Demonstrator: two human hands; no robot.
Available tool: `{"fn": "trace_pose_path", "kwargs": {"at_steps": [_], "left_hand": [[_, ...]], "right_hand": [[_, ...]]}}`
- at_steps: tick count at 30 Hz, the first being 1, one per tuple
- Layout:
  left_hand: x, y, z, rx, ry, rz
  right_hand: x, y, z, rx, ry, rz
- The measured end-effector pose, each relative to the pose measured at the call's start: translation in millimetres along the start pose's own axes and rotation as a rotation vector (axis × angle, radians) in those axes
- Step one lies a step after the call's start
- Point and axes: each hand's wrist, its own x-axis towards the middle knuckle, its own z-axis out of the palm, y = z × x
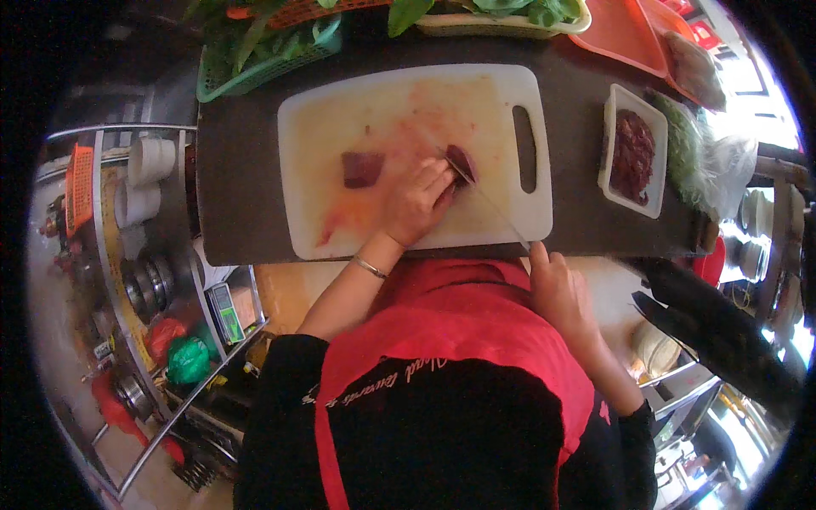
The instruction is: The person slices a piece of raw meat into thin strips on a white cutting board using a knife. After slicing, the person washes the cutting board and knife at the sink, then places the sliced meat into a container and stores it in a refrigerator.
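Observation:
A white plastic cutting board (331, 223) with reddish stains lies before me on a dark table. My left hand (424, 194) rests on it, its fingers pressing a piece of dark red meat (461, 162) that they partly hide. In my right hand (558, 284), at the board's near right edge, is the handle of a knife (500, 215). The blade reaches up and left to the meat, beside my left fingertips. Another block of dark red meat (363, 169) lies left of my left hand. A white tray (661, 143) of cut dark red meat stands right of the board.
Along the table's far side are a green basket (268, 70) and a cream basket (491, 27) of leafy greens, and an orange tray (621, 38). Plastic bags (727, 172) lie at the right. A metal rack (102, 242) with pots stands left.

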Motion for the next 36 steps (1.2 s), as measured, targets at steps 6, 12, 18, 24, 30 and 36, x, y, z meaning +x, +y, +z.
{"fn": "trace_pose_path", "kwargs": {"at_steps": [6,12,18,24,30,36], "left_hand": [[-2.3,-5.2,4.0,-0.065,-0.048,-0.024],[-5.8,-6.4,3.9,-0.107,-0.064,-0.05],[8.3,-0.8,-2.2,-0.155,-0.099,-0.075],[29.0,-10.9,-19.6,-0.09,-0.218,-0.094],[36.0,-7.1,-20.0,-0.164,-0.313,-0.311],[39.0,-9.1,-29.8,-0.343,-0.375,-0.807]], "right_hand": [[7.0,-17.0,-0.2,-0.109,0.027,0.066],[30.7,-16.0,11.6,0.038,0.109,-0.08],[124.6,-43.6,18.7,0.103,0.142,-0.085],[111.6,-4.6,5.1,0.372,0.06,-0.089],[85.3,-0.3,4.2,0.412,0.088,0.008],[81.4,-7.0,8.6,0.434,0.108,0.063]]}}
